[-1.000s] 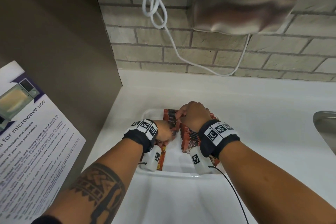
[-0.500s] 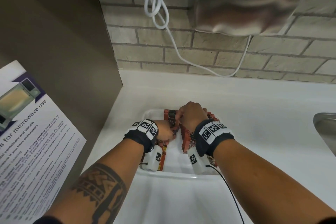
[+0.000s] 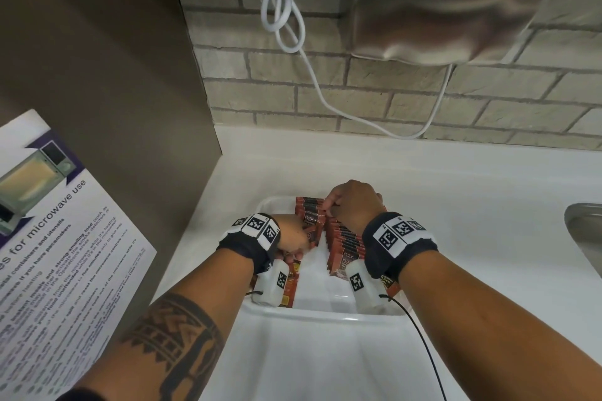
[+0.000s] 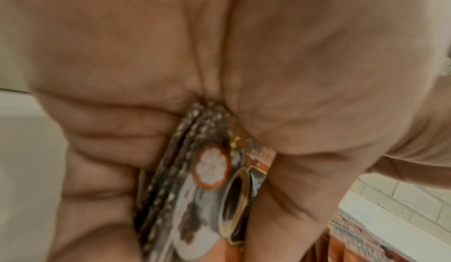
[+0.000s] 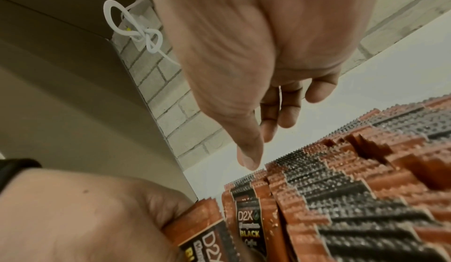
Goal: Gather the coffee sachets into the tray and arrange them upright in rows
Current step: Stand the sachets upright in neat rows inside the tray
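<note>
A white tray (image 3: 325, 314) sits on the counter with red-and-black coffee sachets (image 3: 345, 238) standing in rows inside it. My left hand (image 3: 299, 238) grips a small bundle of sachets (image 4: 207, 169) at the tray's left side; the left wrist view shows them pressed between palm and curled fingers (image 4: 117, 137). My right hand (image 3: 332, 208) hovers over the far end of the rows. In the right wrist view its thumb (image 5: 249, 160) points down at the serrated sachet tops (image 5: 341, 189), and the fingers hang loosely and hold nothing. The left-hand bundle (image 5: 202, 225) shows there too.
A steel hand dryer (image 3: 456, 3) and a looped white cable (image 3: 283, 19) hang on the brick wall behind. A brown panel (image 3: 97, 75) with a microwave notice (image 3: 49, 238) stands to the left. A sink rim (image 3: 586, 231) is at the right edge of the white counter (image 3: 456, 198).
My right hand has shifted slightly toward the far end of the sachet rows. The left hand keeps its grip on the bundle in the same place.
</note>
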A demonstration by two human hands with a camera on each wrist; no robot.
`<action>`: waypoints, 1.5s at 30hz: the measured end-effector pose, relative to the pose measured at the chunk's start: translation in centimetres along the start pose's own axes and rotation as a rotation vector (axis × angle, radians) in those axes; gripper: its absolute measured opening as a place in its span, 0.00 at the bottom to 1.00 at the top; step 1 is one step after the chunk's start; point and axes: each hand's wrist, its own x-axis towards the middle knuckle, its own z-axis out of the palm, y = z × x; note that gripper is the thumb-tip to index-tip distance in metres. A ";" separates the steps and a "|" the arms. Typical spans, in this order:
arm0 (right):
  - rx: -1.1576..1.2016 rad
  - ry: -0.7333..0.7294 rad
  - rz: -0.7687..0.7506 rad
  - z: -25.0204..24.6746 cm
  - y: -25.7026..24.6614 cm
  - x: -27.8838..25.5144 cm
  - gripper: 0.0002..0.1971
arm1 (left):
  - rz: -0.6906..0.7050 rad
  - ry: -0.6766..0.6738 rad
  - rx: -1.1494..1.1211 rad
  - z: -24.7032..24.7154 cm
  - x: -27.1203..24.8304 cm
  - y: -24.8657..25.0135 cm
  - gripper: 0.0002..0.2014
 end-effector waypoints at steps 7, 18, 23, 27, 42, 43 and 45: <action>0.023 -0.007 -0.005 0.2 0.1 -0.1 0.14 | 0.066 0.095 0.265 0.1 0.0 0.5 0.08; -0.198 -0.065 -0.016 1.5 -0.4 0.8 0.09 | 0.084 0.125 0.293 0.3 0.7 0.9 0.13; -0.216 -0.069 -0.028 1.6 -0.5 0.8 0.10 | 0.097 0.118 0.270 0.3 0.8 1.0 0.10; -0.222 -0.080 -0.043 1.3 -0.6 0.6 0.11 | 0.104 0.105 0.262 0.4 0.7 1.0 0.10; -0.104 -0.043 -0.059 0.2 -0.6 -0.2 0.13 | 0.112 0.065 -0.012 -0.1 -0.3 0.0 0.09; -0.067 -0.041 -0.044 0.1 -0.5 -0.3 0.13 | 0.125 0.057 -0.092 -0.3 -0.4 -0.4 0.11; 0.034 -0.058 -0.051 -0.1 -0.1 -0.4 0.12 | 0.183 0.041 -0.245 -0.8 -0.6 -1.1 0.11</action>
